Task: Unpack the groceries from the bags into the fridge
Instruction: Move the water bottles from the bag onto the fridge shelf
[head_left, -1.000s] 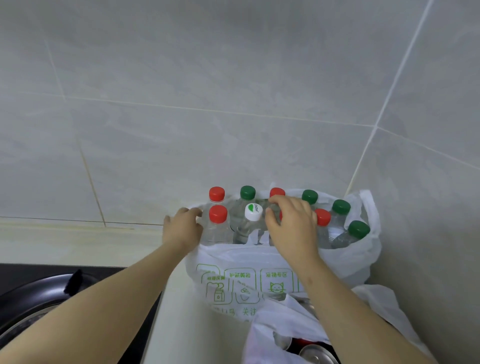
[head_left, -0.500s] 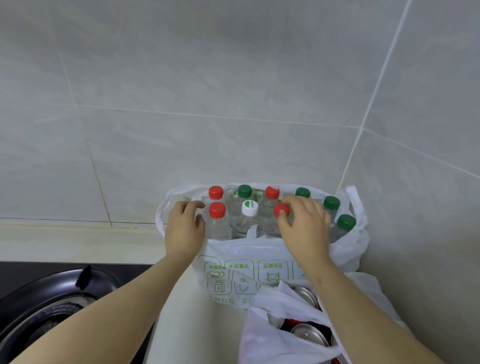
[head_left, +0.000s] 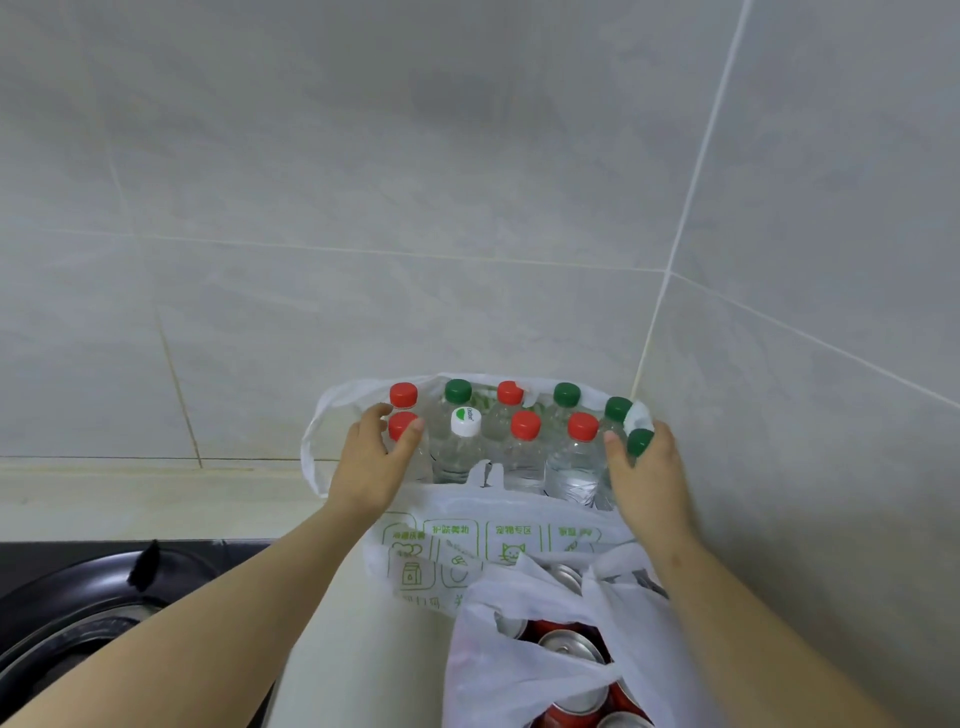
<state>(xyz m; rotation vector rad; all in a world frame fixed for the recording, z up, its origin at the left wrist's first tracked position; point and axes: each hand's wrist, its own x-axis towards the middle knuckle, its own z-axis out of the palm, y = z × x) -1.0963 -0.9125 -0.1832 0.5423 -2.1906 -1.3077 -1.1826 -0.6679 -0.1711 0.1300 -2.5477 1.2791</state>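
Grey tiled walls (head_left: 415, 156) meet in a corner at the far right, above a pale counter (head_left: 156, 504). A black stove (head_left: 78, 597) sits at the near left.

Against the corner stands a white plastic bag (head_left: 467, 551) with green print, its mouth open and packed with upright clear bottles (head_left: 519, 457) in two rows, topped with red, green and one white cap (head_left: 465, 421). Just in front of it, touching it, a second white bag (head_left: 519, 675) holds red cans (head_left: 571, 649) with silver tops.

Both forearms reach in from the near edge to the far bag. The left hand (head_left: 366, 467) is at the bag's left end, thumb and fingers curled round the neck of the red-capped bottle (head_left: 402, 423) in the near row. The right hand (head_left: 644, 478) is at the right end, fingers wrapped round the green-capped bottle (head_left: 640, 441), thumb pressed to its left side. I cannot tell whether a fold of the bag's rim is also caught under those fingers.
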